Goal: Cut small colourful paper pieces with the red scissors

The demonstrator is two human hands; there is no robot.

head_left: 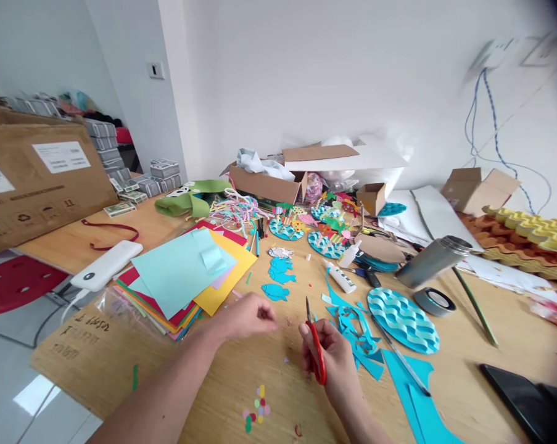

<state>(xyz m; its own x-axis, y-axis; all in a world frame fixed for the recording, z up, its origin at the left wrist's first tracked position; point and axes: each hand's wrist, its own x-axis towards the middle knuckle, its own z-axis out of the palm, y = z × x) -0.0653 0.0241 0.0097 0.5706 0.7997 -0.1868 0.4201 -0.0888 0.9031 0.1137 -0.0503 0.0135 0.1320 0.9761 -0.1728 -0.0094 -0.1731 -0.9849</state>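
Note:
My right hand (334, 354) holds red-handled scissors (316, 345), their blades pointing away from me. The fingers of my left hand (251, 316) are curled together over the table, left of the scissors; whatever they hold, if anything, is hidden. Beyond my left hand lie several blue paper fish (275, 291) with drawn lines, in a column, and a white patterned paper cutout (280, 252) sits above them. Blue paper scraps (354, 330) are piled just right of my right hand. Small coloured paper dots (257, 407) are scattered on the table nearer to me.
Coloured paper sheets (171, 274) are stacked at left, beside a white power bank (107, 265). To the right are a white glue bottle (340, 277), a blue wavy-patterned oval (403, 320), a tape roll (434, 301), a metal flask (433, 262) and a black device (528, 398).

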